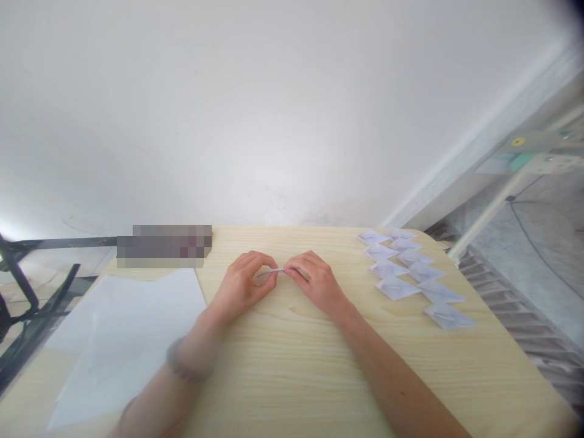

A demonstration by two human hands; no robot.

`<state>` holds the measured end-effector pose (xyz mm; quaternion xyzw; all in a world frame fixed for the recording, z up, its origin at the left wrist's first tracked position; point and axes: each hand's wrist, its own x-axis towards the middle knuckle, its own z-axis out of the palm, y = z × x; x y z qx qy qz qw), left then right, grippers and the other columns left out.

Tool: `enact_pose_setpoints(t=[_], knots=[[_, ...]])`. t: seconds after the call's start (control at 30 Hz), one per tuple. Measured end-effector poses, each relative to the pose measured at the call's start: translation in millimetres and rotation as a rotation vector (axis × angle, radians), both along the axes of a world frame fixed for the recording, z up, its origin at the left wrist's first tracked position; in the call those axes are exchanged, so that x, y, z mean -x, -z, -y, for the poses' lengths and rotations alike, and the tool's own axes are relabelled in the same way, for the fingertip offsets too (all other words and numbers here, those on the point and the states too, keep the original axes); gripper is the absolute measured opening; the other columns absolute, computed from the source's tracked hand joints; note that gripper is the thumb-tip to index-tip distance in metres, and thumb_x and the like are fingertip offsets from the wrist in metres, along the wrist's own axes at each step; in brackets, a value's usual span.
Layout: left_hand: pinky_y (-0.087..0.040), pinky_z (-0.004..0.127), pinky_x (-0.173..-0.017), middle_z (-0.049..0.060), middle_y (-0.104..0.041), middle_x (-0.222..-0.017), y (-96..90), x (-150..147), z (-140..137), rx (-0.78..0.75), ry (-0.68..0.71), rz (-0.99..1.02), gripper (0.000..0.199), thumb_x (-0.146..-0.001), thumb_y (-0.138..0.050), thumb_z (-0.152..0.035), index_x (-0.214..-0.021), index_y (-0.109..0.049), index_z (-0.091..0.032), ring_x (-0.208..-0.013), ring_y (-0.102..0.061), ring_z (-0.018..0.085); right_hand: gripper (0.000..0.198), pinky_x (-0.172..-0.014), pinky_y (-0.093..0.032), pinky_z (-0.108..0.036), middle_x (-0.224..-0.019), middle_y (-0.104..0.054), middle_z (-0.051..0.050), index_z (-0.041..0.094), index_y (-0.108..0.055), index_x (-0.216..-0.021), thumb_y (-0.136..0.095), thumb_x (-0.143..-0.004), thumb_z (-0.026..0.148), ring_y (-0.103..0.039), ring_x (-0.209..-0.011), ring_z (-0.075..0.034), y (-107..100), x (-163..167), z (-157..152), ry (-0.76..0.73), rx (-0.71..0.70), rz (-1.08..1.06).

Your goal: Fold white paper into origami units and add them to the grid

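Observation:
A small piece of folded white paper (280, 269) is pinched between my two hands, just above the middle of the table. My left hand (246, 280) grips its left end between thumb and fingers. On the other end, the thumb and fingertips of my right hand (314, 278) are closed. The paper is seen nearly edge-on, so its folded shape is mostly hidden by my fingers. Several folded white paper pieces (398, 288), pointed at their ends, lie in two slanting columns to the right of my right hand.
Loose white paper sheets (132, 328) overlap on the left of the wooden table (283, 377). Behind them is a blurred-out dark object (164, 246). A white wall (283, 121) rises at the table's far edge. A black metal frame (18, 280) stands off the left side.

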<state>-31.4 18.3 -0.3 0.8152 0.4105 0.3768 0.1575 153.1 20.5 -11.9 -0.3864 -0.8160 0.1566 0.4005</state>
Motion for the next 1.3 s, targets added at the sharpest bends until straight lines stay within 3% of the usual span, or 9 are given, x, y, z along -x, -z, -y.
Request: enact_pose_setpoints(t=[0.23,0.7,1.3], knots=[[-0.042,0.031,-0.074,0.003,-0.061,-0.083,-1.4,-2.9,1.1,-0.015,0.045,-0.024,0.009,-0.078,-0.052,-0.018,-0.084,-0.058,-0.019,-0.078,-0.055,0.016,0.012,-0.078,-0.044,-0.03,-0.084,-0.063,-0.003,0.02,-0.058,-0.089,-0.047,-0.085,0.02,-0.053,-0.081,-0.014,-2.2,1.3,1.6,-0.047,-0.019,0.053],[-0.043,0.03,-0.075,0.003,-0.061,-0.083,-0.8,1.4,0.2,0.036,-0.018,0.006,0.007,-0.078,-0.051,-0.018,-0.082,-0.057,-0.019,-0.079,-0.055,0.016,0.008,-0.076,-0.044,-0.027,-0.082,-0.062,-0.002,0.02,-0.058,-0.083,-0.05,-0.083,0.022,-0.055,-0.08,-0.013,-1.3,-0.7,-0.1,0.019,0.012,-0.056],[-0.043,0.028,-0.075,0.003,-0.06,-0.084,-3.2,2.0,0.2,0.103,-0.027,0.056,0.007,-0.078,-0.05,-0.019,-0.083,-0.055,-0.018,-0.079,-0.055,0.015,0.011,-0.076,-0.045,-0.029,-0.082,-0.062,-0.003,0.02,-0.058,-0.083,-0.047,-0.085,0.021,-0.055,-0.08,-0.015,-0.9,-2.4,0.4,0.065,-0.003,-0.048]])
